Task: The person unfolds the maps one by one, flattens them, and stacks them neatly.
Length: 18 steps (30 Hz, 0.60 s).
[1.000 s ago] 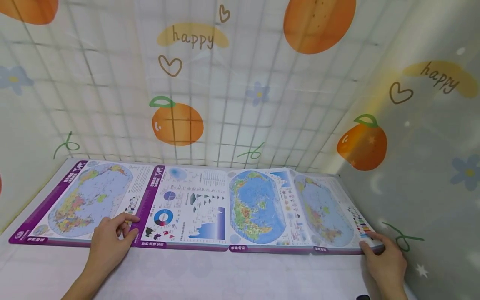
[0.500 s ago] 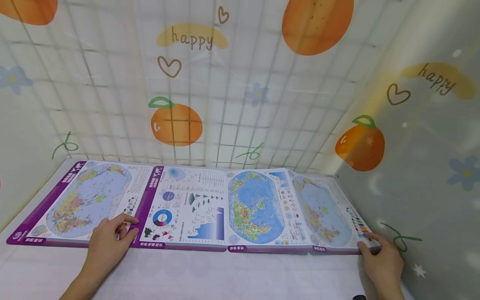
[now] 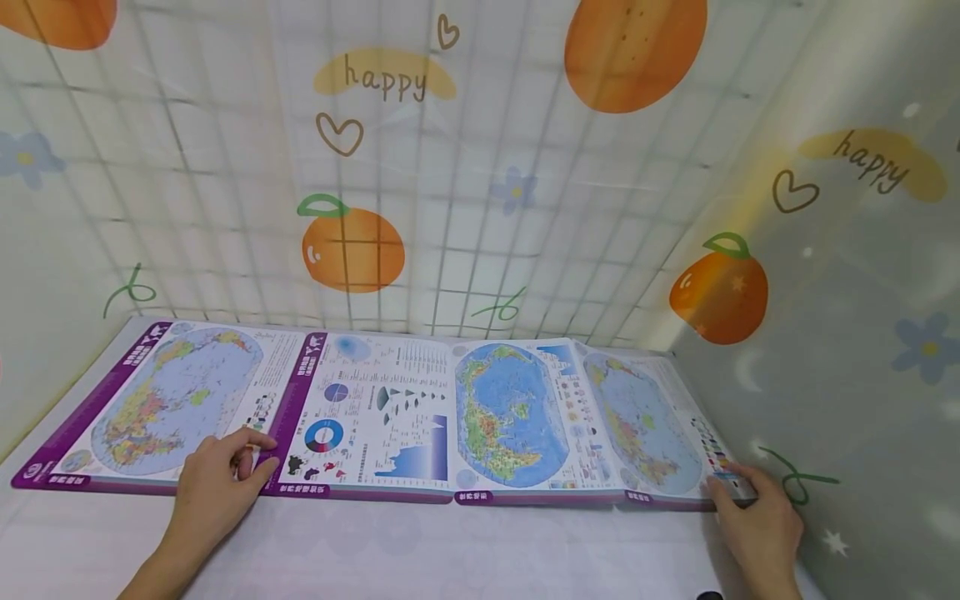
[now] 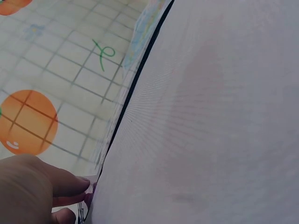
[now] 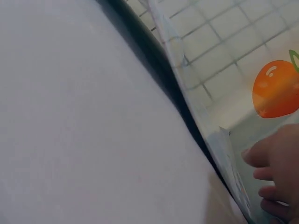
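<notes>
A long folding world map with a purple border lies spread across the white surface in the head view. Its several panels show world maps, charts and flags, and the rightmost panel tilts at its fold. At the near edge, by the purple strip between the two left panels, my left hand pinches the map with thumb and index finger. My right hand grips the near right corner, thumb on the front edge and fingers over the flags. In the right wrist view the right hand sits beside the map's thin edge.
A translucent sheet printed with oranges and hearts stands behind the map, over a wire grid. Another patterned side rises close by the right hand. A small black object shows at the bottom edge of the head view.
My right hand has shifted slightly left, with the map's right corner. The left hand stays at the same place on the map. The head view has shifted a little.
</notes>
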Available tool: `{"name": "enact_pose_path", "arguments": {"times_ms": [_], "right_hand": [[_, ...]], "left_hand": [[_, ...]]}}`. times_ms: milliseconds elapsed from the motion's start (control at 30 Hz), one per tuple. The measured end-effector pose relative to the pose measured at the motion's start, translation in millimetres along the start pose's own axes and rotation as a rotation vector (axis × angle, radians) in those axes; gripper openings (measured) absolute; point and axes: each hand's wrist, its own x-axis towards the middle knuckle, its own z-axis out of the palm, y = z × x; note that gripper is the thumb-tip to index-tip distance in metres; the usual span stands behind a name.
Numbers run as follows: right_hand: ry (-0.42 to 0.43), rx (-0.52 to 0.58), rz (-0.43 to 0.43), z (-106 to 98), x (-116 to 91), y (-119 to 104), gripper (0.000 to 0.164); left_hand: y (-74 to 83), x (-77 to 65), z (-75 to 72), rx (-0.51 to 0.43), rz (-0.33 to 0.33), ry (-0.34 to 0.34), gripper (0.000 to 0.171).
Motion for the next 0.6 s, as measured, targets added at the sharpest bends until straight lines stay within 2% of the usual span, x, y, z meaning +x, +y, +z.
{"name": "enact_pose_path", "arguments": {"times_ms": [133, 300, 433, 600], "right_hand": [[0.033, 0.015, -0.017, 0.3, -4.0, -6.9, 0.039], [-0.011, 0.035, -0.001, 2.2, -9.6, -18.8, 0.045], [-0.023, 0.053, -0.029, 5.4, -14.3, -28.5, 0.049], [-0.053, 0.077, -0.057, 7.2, -21.7, -41.7, 0.049]], "left_hand": [[2.0, 0.0, -0.3, -0.009, -0.012, 0.016, 0.014], [1.0, -0.6, 0.2, -0.032, -0.040, 0.066, 0.006], [1.2, -0.2, -0.9, -0.059, -0.055, 0.134, 0.005], [3.6, 0.4, -2.2, -0.065, -0.079, 0.162, 0.006]]}}
